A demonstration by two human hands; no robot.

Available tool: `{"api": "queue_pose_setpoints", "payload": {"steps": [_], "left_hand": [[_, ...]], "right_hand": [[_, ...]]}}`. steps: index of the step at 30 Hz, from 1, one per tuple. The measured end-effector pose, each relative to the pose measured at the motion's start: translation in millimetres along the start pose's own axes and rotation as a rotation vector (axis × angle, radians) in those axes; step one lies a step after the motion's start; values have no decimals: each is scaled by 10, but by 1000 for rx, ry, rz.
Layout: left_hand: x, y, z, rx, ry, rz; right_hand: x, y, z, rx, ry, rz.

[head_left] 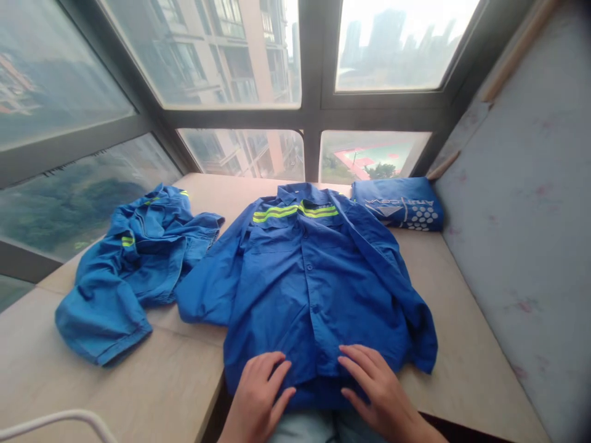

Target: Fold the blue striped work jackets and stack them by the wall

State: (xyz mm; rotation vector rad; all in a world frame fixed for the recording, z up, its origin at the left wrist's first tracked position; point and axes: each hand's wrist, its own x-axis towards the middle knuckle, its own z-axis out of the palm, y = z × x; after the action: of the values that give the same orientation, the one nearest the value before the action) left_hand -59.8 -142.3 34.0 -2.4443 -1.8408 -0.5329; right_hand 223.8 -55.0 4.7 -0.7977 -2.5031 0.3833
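Note:
A blue work shirt (281, 283) lies spread front side up before me, buttons down its middle and yellow-green reflective stripes across the chest. Its collar points toward the window and its hem hangs over the near edge. On the hem's left part rests my left hand (261, 387), fingers apart. My right hand (373, 384) lies on the right part, its fingers also spread. Neither hand grips the cloth. Both sleeves are stretched out to the sides.
A second blue garment (143, 264) with reflective strips lies crumpled on the sill (184, 363) at left. Behind the shirt's right shoulder sits a folded blue bundle (399, 203) with white print. A white curved tube (60, 417) shows at lower left. Windows and a papered wall (521, 234) enclose the sill.

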Motion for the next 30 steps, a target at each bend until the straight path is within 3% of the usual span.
{"api": "queue_pose_setpoints", "payload": {"steps": [7,11,15,18,21,25,30], "left_hand": [[171,286,232,25,33,-24],[215,274,282,-19,85,8],[200,187,65,-33,245,0],[167,179,-177,-42,379,37],[87,210,-282,-48,416,128],[-108,167,-118,40,305,101],[-368,-25,141,158,204,-269]], "right_hand": [[102,-101,237,-71,236,-13],[246,-23,176,-45,272,54],[390,-51,-139,-36,314,62],[450,-193,-425,16,390,-30],[398,-318,-550,72,424,-134],[158,-264,-357,38,268,-173],[-231,-18,-15,-170,219,37]]}}
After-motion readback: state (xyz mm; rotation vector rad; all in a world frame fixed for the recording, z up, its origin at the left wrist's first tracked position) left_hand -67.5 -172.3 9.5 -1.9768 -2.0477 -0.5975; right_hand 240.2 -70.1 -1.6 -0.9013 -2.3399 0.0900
